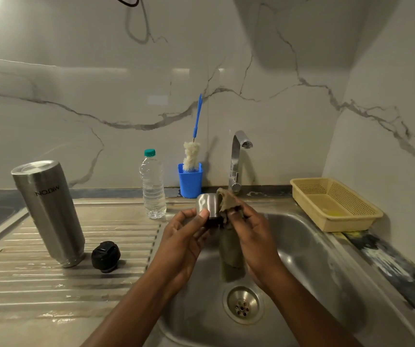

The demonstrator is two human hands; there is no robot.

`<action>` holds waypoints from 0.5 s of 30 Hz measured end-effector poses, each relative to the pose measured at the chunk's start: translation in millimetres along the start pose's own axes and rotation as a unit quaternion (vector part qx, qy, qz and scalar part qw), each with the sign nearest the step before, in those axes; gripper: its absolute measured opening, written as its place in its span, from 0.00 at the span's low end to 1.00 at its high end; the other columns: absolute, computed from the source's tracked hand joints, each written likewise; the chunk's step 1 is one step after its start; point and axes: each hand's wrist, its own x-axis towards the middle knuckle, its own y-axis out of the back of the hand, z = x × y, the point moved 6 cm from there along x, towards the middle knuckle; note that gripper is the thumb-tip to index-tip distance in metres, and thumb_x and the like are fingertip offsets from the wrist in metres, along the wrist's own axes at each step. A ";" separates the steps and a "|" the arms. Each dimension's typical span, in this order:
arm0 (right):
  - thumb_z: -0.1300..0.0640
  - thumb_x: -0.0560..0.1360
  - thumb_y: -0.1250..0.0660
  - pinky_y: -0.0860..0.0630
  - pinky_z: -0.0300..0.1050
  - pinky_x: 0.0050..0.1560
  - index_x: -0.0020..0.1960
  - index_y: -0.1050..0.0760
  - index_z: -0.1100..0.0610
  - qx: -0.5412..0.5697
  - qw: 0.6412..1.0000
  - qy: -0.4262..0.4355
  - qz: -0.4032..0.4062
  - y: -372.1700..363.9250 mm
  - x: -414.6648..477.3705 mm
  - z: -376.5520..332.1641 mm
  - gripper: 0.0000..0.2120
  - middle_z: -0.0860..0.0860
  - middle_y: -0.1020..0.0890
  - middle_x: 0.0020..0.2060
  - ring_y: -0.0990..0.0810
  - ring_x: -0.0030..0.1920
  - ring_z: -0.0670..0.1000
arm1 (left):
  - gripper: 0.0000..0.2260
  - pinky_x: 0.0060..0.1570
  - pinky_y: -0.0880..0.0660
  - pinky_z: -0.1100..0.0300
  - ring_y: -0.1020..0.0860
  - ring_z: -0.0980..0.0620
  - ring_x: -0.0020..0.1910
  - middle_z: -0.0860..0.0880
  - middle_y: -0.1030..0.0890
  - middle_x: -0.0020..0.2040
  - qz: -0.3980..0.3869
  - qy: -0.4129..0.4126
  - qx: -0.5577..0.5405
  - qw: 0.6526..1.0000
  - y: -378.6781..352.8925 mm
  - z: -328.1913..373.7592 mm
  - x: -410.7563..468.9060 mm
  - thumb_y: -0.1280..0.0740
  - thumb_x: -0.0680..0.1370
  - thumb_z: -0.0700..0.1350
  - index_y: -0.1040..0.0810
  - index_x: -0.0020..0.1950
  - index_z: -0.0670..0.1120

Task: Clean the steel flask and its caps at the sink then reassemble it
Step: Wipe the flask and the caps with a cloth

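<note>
Cap (pixel 207 205), left hand (pixel 183 236) (cloth (pixel 229 204) alongside)

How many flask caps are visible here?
2. The left hand holds the steel cap over the sink, the right hand gripping a cloth against it; the black cap lies on the drainboard beside the flask.

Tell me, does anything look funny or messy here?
The tall steel flask stands upside down on the ribbed steel draining board, its lettering inverted. A yellow smear sits in a corner of the beige plastic basket, with more yellow on the dark counter beneath it.
</note>
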 end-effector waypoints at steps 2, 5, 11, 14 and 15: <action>0.51 0.85 0.37 0.22 0.57 0.67 0.68 0.20 0.44 0.024 0.998 -0.054 0.012 3.6 0.2 9.0 0.14 0.46 0.14 0.59 0.16 0.61 0.47 | 0.16 0.69 0.24 0.46 0.17 0.40 0.63 0.36 0.16 0.62 -0.007 0.023 0.008 1.000 -2.1 -2.9 -1.5 0.31 0.80 0.42 0.24 0.66 0.36; 0.52 0.85 0.37 0.20 0.51 0.66 0.69 0.21 0.43 0.022 0.997 -0.075 0.011 0.5 -0.5 14.6 0.15 0.44 0.14 0.58 0.16 0.59 0.43 | 0.15 0.69 0.24 0.44 0.17 0.39 0.64 0.35 0.17 0.62 0.016 0.043 0.016 0.999 1.6 -8.6 -0.1 0.32 0.82 0.45 0.21 0.65 0.38; 0.53 0.82 0.30 0.20 0.42 0.64 0.73 0.25 0.40 -0.064 0.998 -0.023 0.013 0.7 0.5 12.0 0.22 0.41 0.17 0.65 0.19 0.63 0.39 | 0.11 0.67 0.22 0.45 0.16 0.47 0.62 0.49 0.14 0.60 0.065 -0.055 0.157 0.984 6.7 -1.2 -1.4 0.35 0.85 0.46 0.18 0.65 0.53; 0.58 0.80 0.29 0.21 0.43 0.66 0.72 0.23 0.46 -0.073 0.997 0.015 0.016 4.6 0.4 5.3 0.22 0.42 0.17 0.65 0.20 0.65 0.40 | 0.10 0.62 0.20 0.51 0.15 0.54 0.59 0.53 0.13 0.57 0.044 -0.096 0.240 0.965 -2.5 5.8 -7.4 0.32 0.83 0.47 0.18 0.64 0.56; 0.62 0.80 0.29 0.22 0.42 0.67 0.71 0.22 0.48 -0.070 0.997 0.030 0.012 3.8 0.2 2.5 0.21 0.42 0.17 0.65 0.20 0.66 0.40 | 0.11 0.61 0.19 0.52 0.15 0.55 0.58 0.54 0.13 0.56 0.032 -0.099 0.255 0.961 -4.9 6.3 -9.1 0.31 0.82 0.47 0.18 0.64 0.55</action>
